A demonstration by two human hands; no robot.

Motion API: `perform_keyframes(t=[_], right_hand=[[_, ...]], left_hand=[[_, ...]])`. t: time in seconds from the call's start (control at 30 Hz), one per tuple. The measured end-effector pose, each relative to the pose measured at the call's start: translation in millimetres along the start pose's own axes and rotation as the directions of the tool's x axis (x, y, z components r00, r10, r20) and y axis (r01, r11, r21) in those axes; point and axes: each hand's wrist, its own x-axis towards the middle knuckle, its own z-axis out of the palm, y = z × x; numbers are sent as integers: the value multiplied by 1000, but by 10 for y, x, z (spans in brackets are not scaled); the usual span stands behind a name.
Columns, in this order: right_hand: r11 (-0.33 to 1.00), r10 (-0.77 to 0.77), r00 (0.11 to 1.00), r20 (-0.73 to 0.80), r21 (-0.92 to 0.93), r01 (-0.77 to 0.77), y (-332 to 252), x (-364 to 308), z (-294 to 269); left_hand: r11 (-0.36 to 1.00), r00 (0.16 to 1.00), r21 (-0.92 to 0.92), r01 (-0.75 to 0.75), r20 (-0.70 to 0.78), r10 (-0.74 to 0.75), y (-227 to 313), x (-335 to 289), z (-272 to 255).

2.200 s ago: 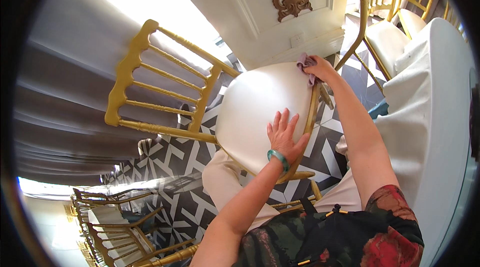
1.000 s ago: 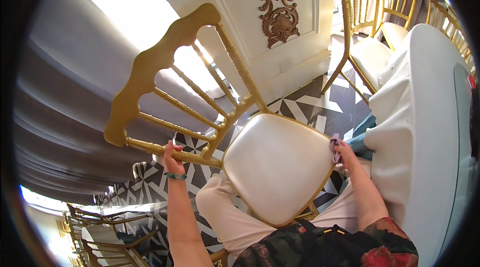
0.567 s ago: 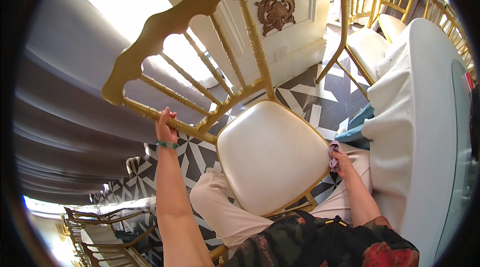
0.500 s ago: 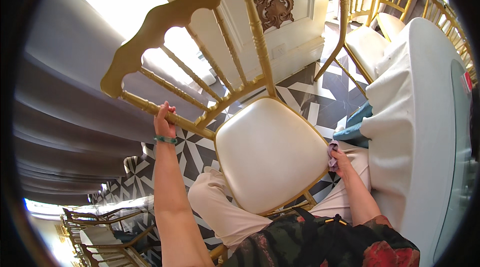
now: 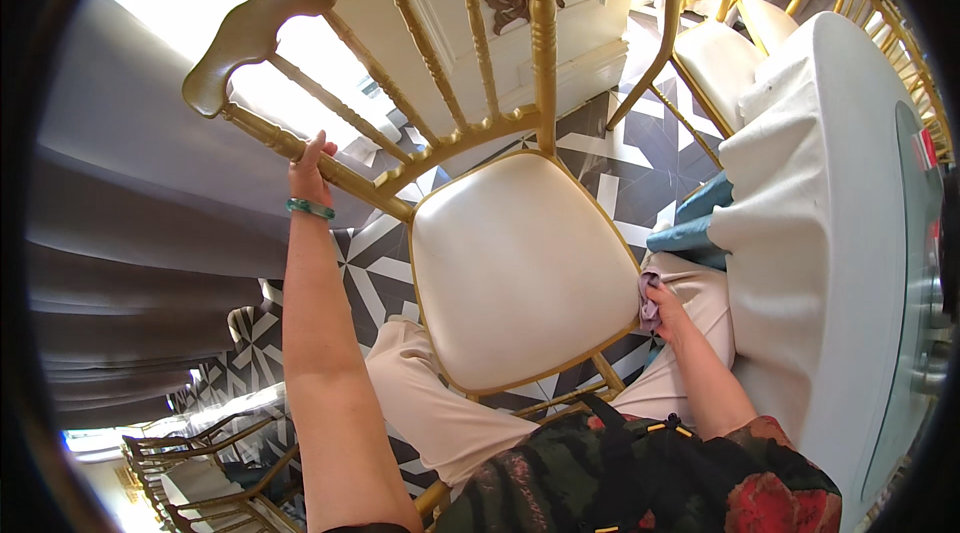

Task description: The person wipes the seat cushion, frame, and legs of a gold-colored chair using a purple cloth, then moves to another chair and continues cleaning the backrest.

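A gold chair (image 5: 545, 43) with a spindled back and a white padded seat (image 5: 525, 268) stands right in front of me, between my knees. My left hand (image 5: 312, 173), a green bracelet at its wrist, is wrapped round the left post of the backrest. At the seat's right edge my right hand (image 5: 668, 311) is closed on a crumpled mauve cloth (image 5: 649, 300), which touches the seat's rim.
To the right is a round table (image 5: 850, 263) draped in a pale cloth, with blue fabric (image 5: 695, 223) hanging at its side. More gold chairs (image 5: 715, 63) stand at the back right, others (image 5: 225, 463) at the lower left. Grey curtains (image 5: 140, 233) hang on the left.
The chair sits slightly lower and further left in view, its top rail now cut by the upper edge, its back looking more upright. Both hands keep their holds.
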Motion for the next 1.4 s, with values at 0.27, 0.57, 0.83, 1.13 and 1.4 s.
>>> perform_keyframes(t=[0.27, 0.57, 0.83, 1.13, 1.4], right_hand=[[995, 3, 997, 83, -96, 5, 14, 478, -165], [982, 123, 962, 243, -171, -82, -236, 532, 18], [988, 103, 977, 184, -129, -80, 22, 135, 91], [996, 58, 974, 218, -74, -43, 195, -201, 394], [992, 44, 978, 206, -126, -18, 406, -261, 512]], left_hand=[[759, 987, 650, 28, -138, 82, -565, -275, -358], [471, 892, 759, 450, -407, -197, -1944, -2868, -472], [705, 931, 612, 359, -287, -225, -2077, -2709, -889], [489, 946, 811, 323, -261, -191, -1507, -2276, -721], [488, 974, 845, 220, -216, -64, -1471, -2252, -905]])
